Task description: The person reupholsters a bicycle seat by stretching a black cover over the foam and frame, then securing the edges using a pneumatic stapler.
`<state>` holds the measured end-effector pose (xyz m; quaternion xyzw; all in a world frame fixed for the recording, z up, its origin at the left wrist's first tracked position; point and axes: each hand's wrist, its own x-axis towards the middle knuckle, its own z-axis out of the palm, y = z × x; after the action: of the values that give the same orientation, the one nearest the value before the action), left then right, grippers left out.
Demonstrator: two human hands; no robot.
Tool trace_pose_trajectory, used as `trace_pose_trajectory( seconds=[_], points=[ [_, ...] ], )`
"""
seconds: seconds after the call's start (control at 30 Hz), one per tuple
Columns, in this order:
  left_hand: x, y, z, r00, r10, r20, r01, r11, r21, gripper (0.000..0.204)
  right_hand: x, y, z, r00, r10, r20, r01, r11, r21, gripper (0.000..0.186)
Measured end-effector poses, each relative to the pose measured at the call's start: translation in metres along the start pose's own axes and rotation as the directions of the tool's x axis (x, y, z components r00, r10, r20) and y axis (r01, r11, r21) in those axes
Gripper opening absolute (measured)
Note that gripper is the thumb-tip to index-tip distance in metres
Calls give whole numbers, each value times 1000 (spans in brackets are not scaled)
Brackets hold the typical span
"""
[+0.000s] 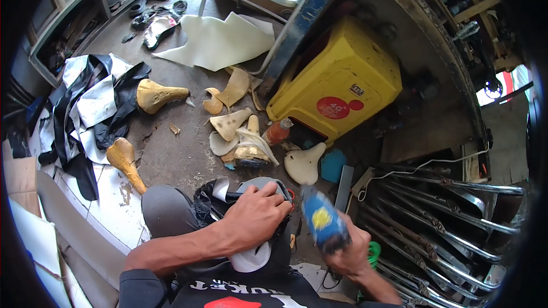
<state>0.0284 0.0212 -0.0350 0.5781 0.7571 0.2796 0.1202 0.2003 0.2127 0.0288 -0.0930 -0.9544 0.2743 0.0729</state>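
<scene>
Grey-and-black piece in lap. Left hand nearer, draped over it; pinch not discernible. Right hand clenched round blurred blue tool, right of piece, long axis slanting forward-left.

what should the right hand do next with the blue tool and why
Probably bring the blue tool toward the grey piece in the lap: the left hand lies over that piece, seemingly steadying it, while the right hand grips the tool to its right.
</scene>
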Motion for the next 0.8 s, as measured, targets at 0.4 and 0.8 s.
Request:
trace_pose_trajectory(
  seconds=[0.4,0.8],
  points=[
    [-15,15,11,971,200,-131,-180,972,150,22,2,2,97,741,667,72,-623,644,445,94],
    [-9,3,1,913,346,-218,-295,926,238,27,19,11,94,787,609,99,-585,686,433,80]
  ],
)
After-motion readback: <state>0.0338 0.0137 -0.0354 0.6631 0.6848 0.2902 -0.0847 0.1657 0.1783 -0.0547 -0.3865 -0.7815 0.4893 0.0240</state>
